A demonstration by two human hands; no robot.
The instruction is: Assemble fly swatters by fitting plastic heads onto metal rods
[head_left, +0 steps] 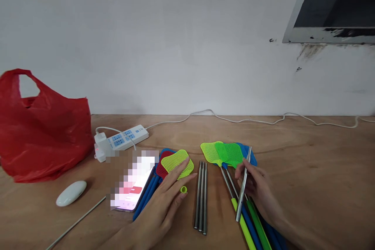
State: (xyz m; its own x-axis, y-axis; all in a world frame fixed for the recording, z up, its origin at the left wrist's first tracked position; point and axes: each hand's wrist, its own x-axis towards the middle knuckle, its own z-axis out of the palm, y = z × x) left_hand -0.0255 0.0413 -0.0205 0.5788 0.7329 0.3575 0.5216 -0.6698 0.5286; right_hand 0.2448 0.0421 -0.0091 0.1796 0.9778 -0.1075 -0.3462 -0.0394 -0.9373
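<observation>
Pinching a metal rod [241,195] between thumb and fingers of the right hand [256,183], right of centre in the lower half of the frame; tilting it, with the upper end farther right than the lower. Stretching the left hand [159,207] across the lower left of centre, with long, nearly straight fingers over a yellow-green swatter head [180,160]. Showing, between that thumb and index finger, a hollow yellow-green tube end [183,192]; cannot tell a grip there from mere nearness.

Lying beneath that yellow-green head: a red swatter head [162,170], near some blue handles [148,193]. Resting side by side between the hands, at lower centre: three metal rods [201,199]. Overlapping beside and below the right hand: yellow-green [209,152], green [230,154] and blue swatters [253,160], with handles running down to the bottom edge. Glowing just left of the blue handles: a phone [140,187]. Standing at far left: a red bag [43,136].
</observation>
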